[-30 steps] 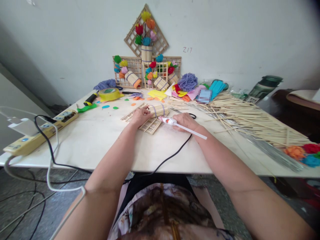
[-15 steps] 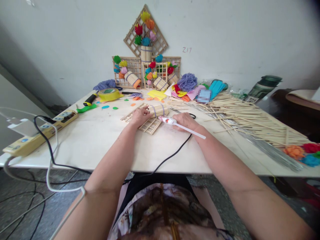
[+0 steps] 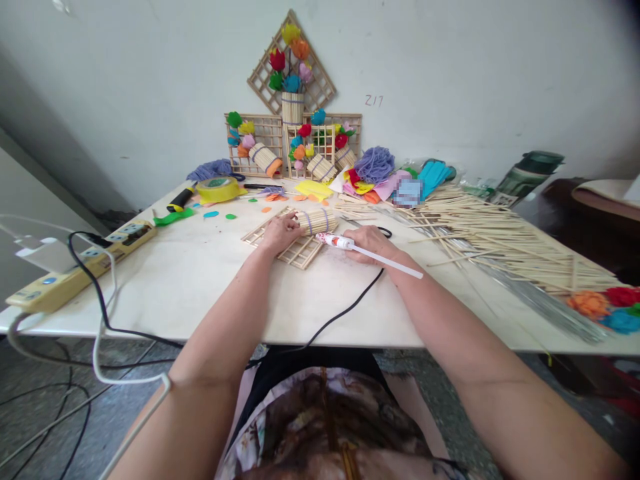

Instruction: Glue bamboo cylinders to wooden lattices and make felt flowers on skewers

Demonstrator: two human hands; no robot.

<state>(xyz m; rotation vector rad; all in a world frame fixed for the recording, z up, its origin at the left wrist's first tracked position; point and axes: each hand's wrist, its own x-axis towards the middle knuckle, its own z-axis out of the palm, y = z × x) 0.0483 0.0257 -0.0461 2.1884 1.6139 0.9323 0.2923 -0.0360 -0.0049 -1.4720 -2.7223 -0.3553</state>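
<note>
My left hand (image 3: 283, 233) is closed on the near-left end of a small stick basket (image 3: 319, 221), a roll of pale sticks bound with purple yarn. The basket lies on its side on a flat stick lattice (image 3: 303, 255). In my right hand (image 3: 369, 244) is a white hot glue gun (image 3: 336, 241) with red marks, its tip pointing left at the basket's lower edge. A long translucent glue stick (image 3: 393, 261) juts from its back over my right wrist. Whether the tip touches the basket, I cannot tell.
Finished lattices with paper flowers (image 3: 291, 63) lean on the wall. Loose sticks (image 3: 510, 233) and wires cover the right side. Yellow tape (image 3: 218, 189), a cutter (image 3: 181, 199) and a power strip (image 3: 83, 267) lie left. A black cord (image 3: 345, 312) crosses the table's front.
The glue gun has shifted very slightly left, and the back end of its glue stick has swung to the right. My left hand and the basket stay put.
</note>
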